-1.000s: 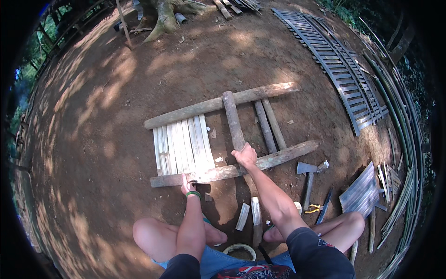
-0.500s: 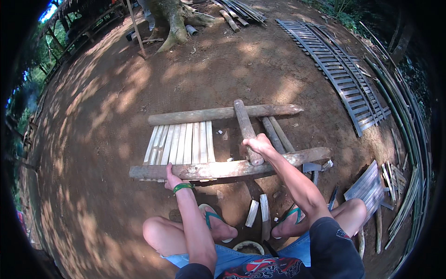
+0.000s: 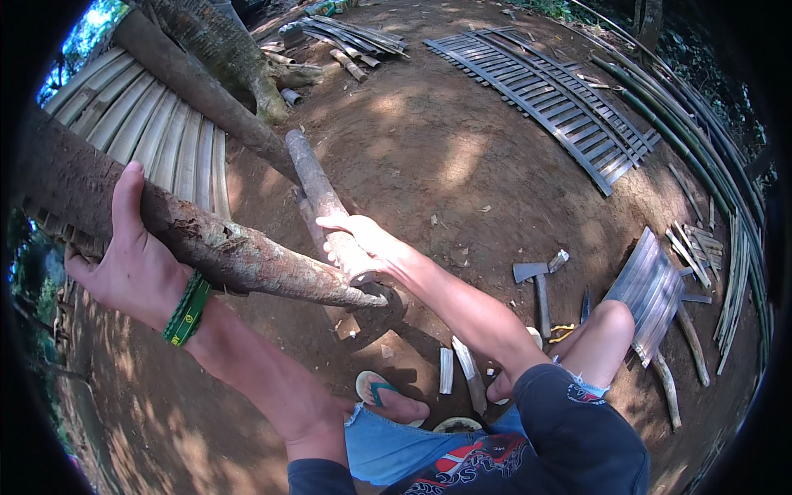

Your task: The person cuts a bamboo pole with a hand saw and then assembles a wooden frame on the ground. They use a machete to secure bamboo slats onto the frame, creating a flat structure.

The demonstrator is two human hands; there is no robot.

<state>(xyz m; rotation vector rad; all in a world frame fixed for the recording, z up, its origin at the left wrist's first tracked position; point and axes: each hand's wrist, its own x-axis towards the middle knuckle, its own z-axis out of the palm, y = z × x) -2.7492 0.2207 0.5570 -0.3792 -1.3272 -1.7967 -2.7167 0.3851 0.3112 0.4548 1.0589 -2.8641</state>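
A wooden frame made of two round logs is lifted and tilted, its left end close to me. Pale slats (image 3: 169, 124) lie across the left part, between the near log (image 3: 239, 252) and the far log (image 3: 194, 87). My left hand (image 3: 140, 260) grips the near log from below, thumb up along its side; some fingers are hidden. My right hand (image 3: 363, 246) is wrapped round the short log crosspiece (image 3: 310, 169), close to its lower end. The right end of the near log points down toward the ground.
Two split wood pieces (image 3: 470, 379) lie by my feet. To the right are a hatchet (image 3: 542, 301), a yellow-handled tool (image 3: 562, 332) and a corrugated sheet (image 3: 648, 289). Beyond lie a slatted panel (image 3: 536, 95) and long poles (image 3: 668, 124). A tree trunk (image 3: 268, 95) stands behind the frame.
The frame has been raised off the ground at its left end and tilted toward me. My left hand went up and left with it. My right hand moved left, still round the crosspiece.
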